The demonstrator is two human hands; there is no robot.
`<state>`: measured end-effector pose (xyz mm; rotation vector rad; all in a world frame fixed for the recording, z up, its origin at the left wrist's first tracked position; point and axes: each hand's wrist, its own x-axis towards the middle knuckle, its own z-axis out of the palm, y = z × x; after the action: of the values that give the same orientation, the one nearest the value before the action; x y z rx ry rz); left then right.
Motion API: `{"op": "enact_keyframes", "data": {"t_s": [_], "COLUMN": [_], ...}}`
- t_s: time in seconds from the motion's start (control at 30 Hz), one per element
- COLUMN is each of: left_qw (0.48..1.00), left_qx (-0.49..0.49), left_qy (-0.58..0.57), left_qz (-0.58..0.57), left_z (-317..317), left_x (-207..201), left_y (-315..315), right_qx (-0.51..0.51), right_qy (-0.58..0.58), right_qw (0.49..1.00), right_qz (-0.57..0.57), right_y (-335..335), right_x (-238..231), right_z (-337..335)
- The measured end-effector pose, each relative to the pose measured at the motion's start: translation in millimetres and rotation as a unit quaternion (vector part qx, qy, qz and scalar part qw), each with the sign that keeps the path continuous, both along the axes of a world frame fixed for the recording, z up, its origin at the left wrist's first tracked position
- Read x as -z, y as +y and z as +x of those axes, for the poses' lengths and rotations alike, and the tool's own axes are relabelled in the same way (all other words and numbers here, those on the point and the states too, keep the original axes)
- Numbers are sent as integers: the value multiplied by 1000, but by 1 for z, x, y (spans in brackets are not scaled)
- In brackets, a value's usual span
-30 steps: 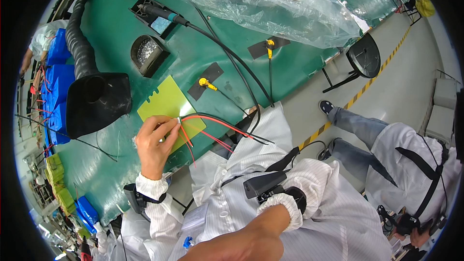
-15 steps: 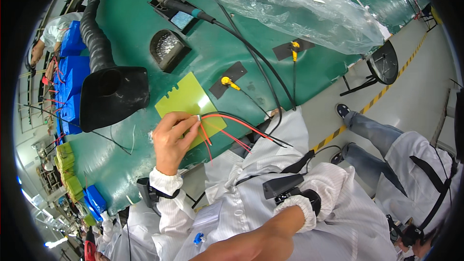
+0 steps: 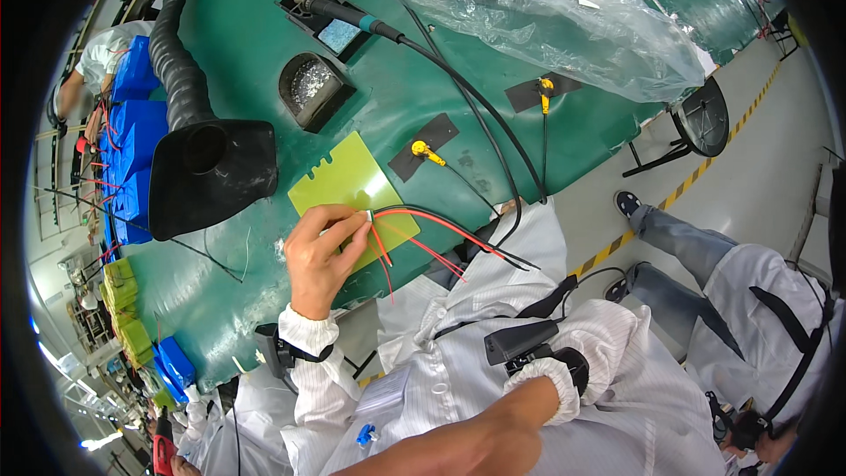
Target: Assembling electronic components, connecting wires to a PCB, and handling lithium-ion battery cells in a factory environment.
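Observation:
My left hand (image 3: 322, 256) pinches a small whitish piece between thumb and fingertips, above the near edge of the green table. Thick black and red wires (image 3: 458, 236) run from that piece to the right, and thinner red wires (image 3: 384, 251) hang below it. The piece is mostly covered by my fingers, so its exact kind cannot be told. Under the wires lies a yellow-green sheet (image 3: 344, 172) with a notched edge. My right forearm (image 3: 476, 441) crosses the lower edge toward the left, and its hand is out of the picture.
A soldering iron (image 3: 357, 19) rests in its stand, beside a black box of metal bits (image 3: 310, 88). A black fume hose nozzle (image 3: 216, 178) stands left. Two yellow plugs (image 3: 426, 152) sit on black patches. Clear plastic bags (image 3: 546, 9) cover the back; a stool (image 3: 702, 117) and another person (image 3: 749, 300) are right.
The whole view has shifted slightly, so the table things appear a little farther right. My left hand keeps its pinch on the wired piece.

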<state>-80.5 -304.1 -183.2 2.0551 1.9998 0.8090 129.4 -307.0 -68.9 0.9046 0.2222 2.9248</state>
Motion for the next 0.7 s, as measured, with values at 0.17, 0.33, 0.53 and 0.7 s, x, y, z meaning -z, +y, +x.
{"op": "enact_keyframes", "data": {"t_s": [0.17, 0.33, 0.53, 0.7], "left_qw": [1000, 1000, 1000, 1000], "left_qx": [11, -3, -12, -16], "left_qy": [0, -23, -21, -20], "left_qz": [8, -2, -2, -3], "left_z": [-1, 2, 0, 1], "left_x": [2, -1, 0, -1], "left_y": [1, 1, -3, -4], "right_qx": [1, 4, 87, 203], "right_qy": [-31, -10, -5, -51], "right_qw": [999, 998, 996, 962], "right_qz": [25, 62, 33, 173], "right_y": [5, 6, -14, -4], "right_x": [-1, 3, 4, 2], "right_z": [4, 2, 0, 6]}}
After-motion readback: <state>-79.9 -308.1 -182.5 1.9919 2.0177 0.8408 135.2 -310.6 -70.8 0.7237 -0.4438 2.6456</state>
